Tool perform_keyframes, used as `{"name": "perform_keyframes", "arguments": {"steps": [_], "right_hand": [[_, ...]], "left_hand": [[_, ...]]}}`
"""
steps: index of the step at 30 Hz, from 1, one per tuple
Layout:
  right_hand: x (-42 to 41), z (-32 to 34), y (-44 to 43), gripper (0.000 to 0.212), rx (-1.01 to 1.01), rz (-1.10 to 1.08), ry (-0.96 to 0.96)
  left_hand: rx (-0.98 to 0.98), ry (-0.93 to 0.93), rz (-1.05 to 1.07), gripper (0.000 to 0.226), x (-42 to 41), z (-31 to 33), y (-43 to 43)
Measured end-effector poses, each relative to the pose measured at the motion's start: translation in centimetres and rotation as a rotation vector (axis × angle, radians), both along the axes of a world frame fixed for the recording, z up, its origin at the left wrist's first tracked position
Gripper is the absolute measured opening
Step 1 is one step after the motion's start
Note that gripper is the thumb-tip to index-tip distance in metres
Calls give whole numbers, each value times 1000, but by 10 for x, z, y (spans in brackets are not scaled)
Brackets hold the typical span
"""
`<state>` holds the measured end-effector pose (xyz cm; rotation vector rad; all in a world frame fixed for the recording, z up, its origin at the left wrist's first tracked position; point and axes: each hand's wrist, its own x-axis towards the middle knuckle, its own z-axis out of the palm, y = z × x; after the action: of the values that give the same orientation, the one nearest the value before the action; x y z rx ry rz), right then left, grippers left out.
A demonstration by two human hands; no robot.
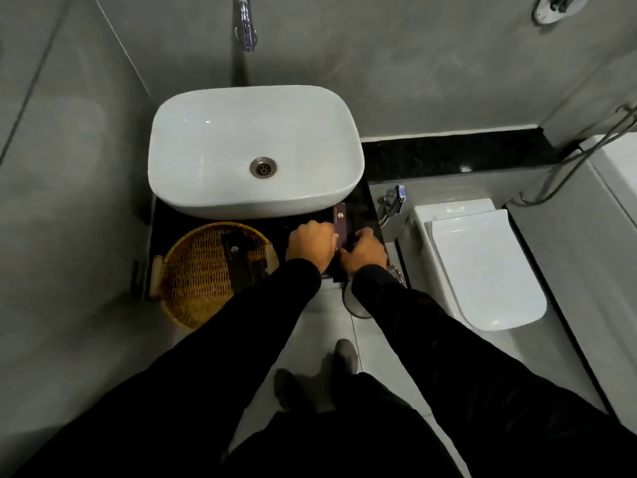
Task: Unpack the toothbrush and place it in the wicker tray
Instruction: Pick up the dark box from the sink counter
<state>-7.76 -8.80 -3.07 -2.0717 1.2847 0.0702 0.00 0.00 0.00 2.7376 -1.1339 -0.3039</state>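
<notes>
— Toothbrush box (340,225), where is it?
— Between the two hands, over the dark counter (365,205) just in front of the white basin (206,150). It is a slim, dark purple carton with a small pale logo near its far end, and that end pokes out beyond the knuckles.
— What are the hands doing?
— The left hand (310,243) is curled around the box's left side. The right hand (364,251) is closed on its near right part. Both grip it; the toothbrush itself can't be seen.
— And the wicker tray (193,291)?
— To the left of the hands, on the same counter, its near rim hanging past the edge. A dark flat packet (241,257) with the same kind of logo lies in it, toward the right side.
— Anything else around?
— A closed white toilet (482,263) to the right, grey floor tiles below, black sleeves on both arms.
</notes>
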Motion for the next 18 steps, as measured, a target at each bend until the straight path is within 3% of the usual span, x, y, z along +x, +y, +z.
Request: {"name": "perform_keyframes", "arguments": {"steps": [6,11,18], "right_hand": [[11,-18,-6,60,56,44,126],[14,-24,-9,50,-65,139,104],[9,-26,-8,50,10,63,46]], "left_hand": [[57,274,10,34,-11,-27,-7],[6,437,185,38,-7,-36,-18],[-114,591,413,57,3,-44,-29]]}}
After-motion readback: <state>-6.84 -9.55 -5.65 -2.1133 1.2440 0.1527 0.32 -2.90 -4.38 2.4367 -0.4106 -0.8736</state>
